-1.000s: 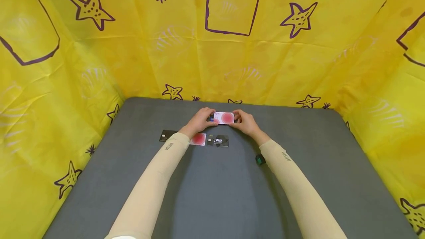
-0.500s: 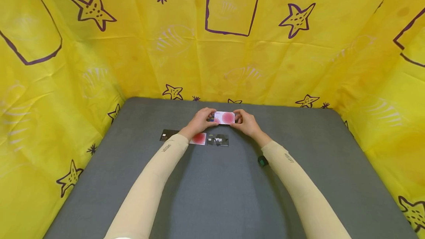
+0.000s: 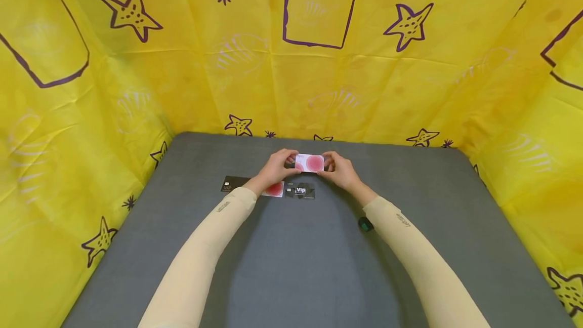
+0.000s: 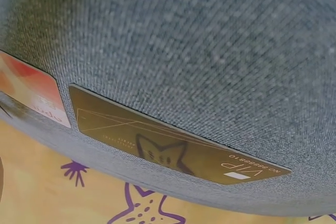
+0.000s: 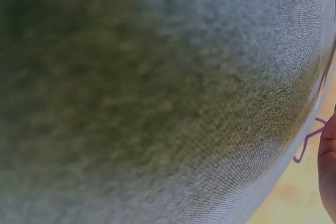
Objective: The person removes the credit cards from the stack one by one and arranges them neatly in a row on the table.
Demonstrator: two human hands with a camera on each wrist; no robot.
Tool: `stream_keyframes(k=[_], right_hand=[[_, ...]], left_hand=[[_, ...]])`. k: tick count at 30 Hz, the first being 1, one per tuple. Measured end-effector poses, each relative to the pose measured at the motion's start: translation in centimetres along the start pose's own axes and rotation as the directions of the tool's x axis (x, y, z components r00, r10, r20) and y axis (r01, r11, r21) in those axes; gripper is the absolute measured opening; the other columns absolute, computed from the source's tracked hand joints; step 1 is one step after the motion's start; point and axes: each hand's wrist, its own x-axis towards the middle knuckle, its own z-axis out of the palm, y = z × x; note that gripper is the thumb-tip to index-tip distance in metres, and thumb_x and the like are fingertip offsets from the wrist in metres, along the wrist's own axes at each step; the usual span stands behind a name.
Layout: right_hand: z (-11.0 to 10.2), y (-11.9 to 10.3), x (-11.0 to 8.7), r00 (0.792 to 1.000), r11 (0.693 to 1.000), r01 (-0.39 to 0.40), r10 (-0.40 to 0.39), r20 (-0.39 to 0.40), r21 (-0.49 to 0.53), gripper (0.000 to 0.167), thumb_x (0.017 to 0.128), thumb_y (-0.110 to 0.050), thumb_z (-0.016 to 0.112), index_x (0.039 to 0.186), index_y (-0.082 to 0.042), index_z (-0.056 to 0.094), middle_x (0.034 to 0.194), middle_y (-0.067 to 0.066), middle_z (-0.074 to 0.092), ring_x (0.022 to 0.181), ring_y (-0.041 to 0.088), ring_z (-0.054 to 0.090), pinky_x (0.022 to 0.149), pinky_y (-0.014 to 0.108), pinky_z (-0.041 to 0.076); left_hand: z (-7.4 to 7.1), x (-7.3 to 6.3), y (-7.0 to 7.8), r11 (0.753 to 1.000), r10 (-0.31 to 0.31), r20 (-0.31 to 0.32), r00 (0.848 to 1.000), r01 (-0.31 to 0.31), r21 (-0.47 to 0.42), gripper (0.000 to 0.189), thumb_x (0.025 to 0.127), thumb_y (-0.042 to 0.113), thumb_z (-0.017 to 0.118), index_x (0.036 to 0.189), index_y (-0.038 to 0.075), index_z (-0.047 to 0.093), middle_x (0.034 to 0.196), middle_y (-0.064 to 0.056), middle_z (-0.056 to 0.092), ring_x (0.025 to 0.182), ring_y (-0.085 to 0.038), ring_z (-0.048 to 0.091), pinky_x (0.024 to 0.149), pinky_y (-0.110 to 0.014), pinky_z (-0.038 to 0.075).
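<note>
Both hands are raised above the far middle of the table in the head view. Between them is a white card with pink circles (image 3: pixel 309 163), its printed face toward the camera. The left hand (image 3: pixel 274 167) pinches the card's left end between thumb and fingers. At its right end, the right hand (image 3: pixel 342 172) pinches it likewise. Below the left wrist lie a black VIP card (image 3: pixel 233 183), a pink-circled card (image 3: pixel 275 189) partly hidden by the forearm, and a dark grey Vip card (image 3: pixel 300 190), in a row. The black card (image 4: pixel 157 135) shows large in the left wrist view.
A grey cloth-covered table (image 3: pixel 300 257) lies under everything. Yellow fabric (image 3: pixel 255 80) with starfish drawings encloses its back and sides. A small dark green object (image 3: pixel 365 224) shows beside the right sleeve.
The hands and the held card have shifted very slightly to the right. A blue strip seen at the card's left edge earlier no longer shows. The cards on the table stay in their row.
</note>
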Motion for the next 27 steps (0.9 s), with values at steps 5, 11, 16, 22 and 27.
stream_keyframes(k=[5, 11, 16, 22, 27], right_hand=[[-0.1, 0.1, -0.6, 1.0, 1.0, 0.007, -0.007, -0.004, 0.003, 0.053, 0.082, -0.019, 0.081, 0.125, -0.002, 0.055, 0.094, 0.008, 0.067, 0.073, 0.017, 0.056, 0.068, 0.029, 0.046], [-0.4, 0.0, -1.4, 1.0, 1.0, -0.01, 0.01, -0.009, 0.025, 0.053, 0.081, -0.018, 0.082, 0.125, -0.003, 0.056, 0.093, 0.008, 0.067, 0.072, 0.019, 0.055, 0.065, 0.029, 0.045], [-0.7, 0.0, -2.1, 1.0, 1.0, -0.015, 0.015, -0.01, 0.026, 0.054, 0.08, -0.018, 0.082, 0.125, -0.003, 0.056, 0.095, 0.009, 0.068, 0.073, 0.018, 0.056, 0.066, 0.029, 0.045], [-1.0, 0.0, -2.8, 1.0, 0.999, -0.001, 0.001, -0.016, 0.041, 0.054, 0.079, -0.017, 0.083, 0.124, -0.003, 0.057, 0.094, 0.009, 0.068, 0.074, 0.019, 0.057, 0.063, 0.028, 0.046], [-1.2, 0.3, -3.3, 1.0, 0.999, -0.008, 0.009, -0.009, 0.038, 0.053, 0.08, -0.019, 0.082, 0.124, -0.004, 0.057, 0.093, 0.008, 0.067, 0.073, 0.018, 0.057, 0.06, 0.026, 0.046]], left_hand=[[0.2, -0.2, 0.5, 0.999, -0.046, 0.021, 0.999, 0.046, 0.016, 0.055, 0.079, 0.014, 0.083, 0.126, -0.003, 0.059, 0.108, -0.014, 0.061, 0.097, -0.025, 0.061, 0.089, -0.033, 0.05], [0.6, -0.4, 0.9, 0.996, -0.079, 0.036, 0.996, 0.078, 0.034, 0.055, 0.079, 0.015, 0.083, 0.126, -0.001, 0.059, 0.111, -0.013, 0.061, 0.098, -0.023, 0.06, 0.09, -0.031, 0.05], [0.9, -0.7, 1.1, 0.997, -0.071, 0.037, 0.997, 0.069, 0.035, 0.057, 0.079, 0.016, 0.083, 0.127, -0.002, 0.059, 0.11, -0.013, 0.061, 0.097, -0.022, 0.06, 0.089, -0.03, 0.05], [1.2, -0.9, 1.7, 0.998, -0.058, 0.029, 0.998, 0.057, 0.031, 0.056, 0.079, 0.017, 0.083, 0.126, -0.001, 0.06, 0.108, -0.012, 0.061, 0.096, -0.022, 0.059, 0.088, -0.03, 0.05], [1.6, -1.2, 2.1, 0.997, -0.067, 0.033, 0.997, 0.065, 0.036, 0.056, 0.078, 0.019, 0.084, 0.125, 0.0, 0.061, 0.106, -0.01, 0.061, 0.094, -0.02, 0.058, 0.087, -0.029, 0.05]])
